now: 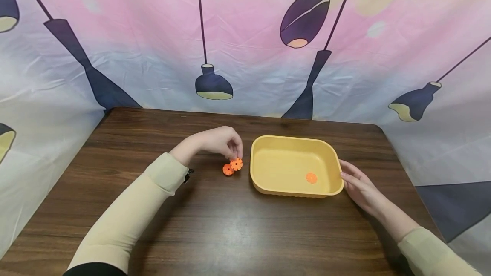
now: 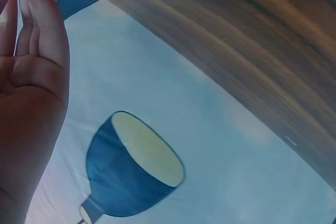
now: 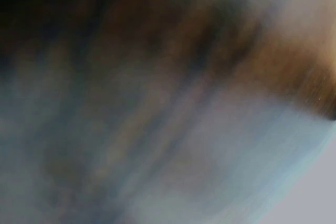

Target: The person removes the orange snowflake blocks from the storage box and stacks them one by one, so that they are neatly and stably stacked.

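My left hand pinches an orange notched disc with a dark centre hole, held just above the tabletop. A second orange disc lies on the table, partly overlapped by the held one in the head view. To the right stands a yellow rectangular basin with rounded corners. Another orange disc lies flat on its floor, towards the right front. My right hand rests against the basin's right side, its fairly straight fingers touching near the rim. The left wrist view shows part of the left hand, but no disc.
The dark wood-grain table reaches back to a pastel cloth printed with hanging lamps. Cloth also hangs along both sides. The right wrist view is too blurred to make out any object.
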`<state>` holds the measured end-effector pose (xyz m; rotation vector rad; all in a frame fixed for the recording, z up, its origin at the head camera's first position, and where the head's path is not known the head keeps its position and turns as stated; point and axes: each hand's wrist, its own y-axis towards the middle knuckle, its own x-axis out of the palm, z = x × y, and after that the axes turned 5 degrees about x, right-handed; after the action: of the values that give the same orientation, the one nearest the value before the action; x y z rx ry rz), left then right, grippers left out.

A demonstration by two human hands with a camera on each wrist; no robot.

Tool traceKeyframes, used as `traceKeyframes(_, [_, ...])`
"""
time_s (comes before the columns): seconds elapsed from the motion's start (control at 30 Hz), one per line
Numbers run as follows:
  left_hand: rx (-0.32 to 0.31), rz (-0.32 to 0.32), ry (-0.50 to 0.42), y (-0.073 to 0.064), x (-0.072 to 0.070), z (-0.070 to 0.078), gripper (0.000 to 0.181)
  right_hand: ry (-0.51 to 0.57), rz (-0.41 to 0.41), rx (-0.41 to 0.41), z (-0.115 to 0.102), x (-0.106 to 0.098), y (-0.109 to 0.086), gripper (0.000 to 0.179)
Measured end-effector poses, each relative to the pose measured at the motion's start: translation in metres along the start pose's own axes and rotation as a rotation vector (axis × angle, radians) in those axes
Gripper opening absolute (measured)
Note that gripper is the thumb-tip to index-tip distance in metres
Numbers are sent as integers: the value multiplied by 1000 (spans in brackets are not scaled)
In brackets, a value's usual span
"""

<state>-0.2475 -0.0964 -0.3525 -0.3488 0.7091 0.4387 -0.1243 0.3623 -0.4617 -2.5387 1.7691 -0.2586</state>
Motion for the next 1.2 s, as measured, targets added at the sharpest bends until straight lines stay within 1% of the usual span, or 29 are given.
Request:
traceKeyframes(0.1, [-29, -5, -5, -3, 2, -8, 11, 1, 2, 4, 0, 0, 0, 40])
traceKeyframes(0.23, [-61, 5, -9, -7, 6, -15, 12, 1, 5, 5, 1, 0, -1, 40])
traceKeyframes(0.5, [-81, 9, 1, -9, 10, -25, 11, -8, 9, 6, 1, 0, -1, 39])
traceKeyframes(0.63, [-82, 9, -11, -9, 14, -29, 12, -17, 15, 11, 1, 0, -1, 39])
traceKeyframes(0.87, [-80, 23, -4, -8, 17, -33, 14, -31, 13, 17, -1, 1, 0, 38])
traceKeyframes(1.2, [-99, 24, 20, -9, 17, -33, 15, -18, -9, -7, -1, -1, 0, 41])
